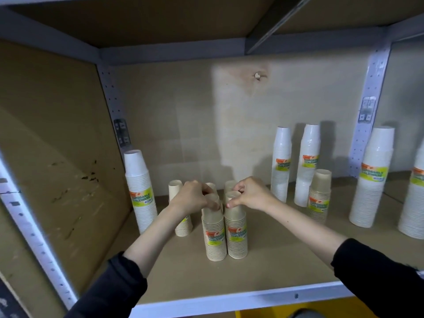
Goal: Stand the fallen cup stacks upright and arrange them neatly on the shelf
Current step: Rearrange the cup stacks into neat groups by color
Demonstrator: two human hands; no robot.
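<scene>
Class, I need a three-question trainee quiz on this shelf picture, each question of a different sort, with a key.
1. True or false: the left hand and right hand each rest on top of a short tan stack.
2. Multiple choice: the two front tan stacks stand A) lying down, B) upright side by side, C) far apart.
3. Fill in: the tall white stack at the far left stands next to the shelf's ____ wall.

Key: 1 true; 2 B; 3 left.
</scene>
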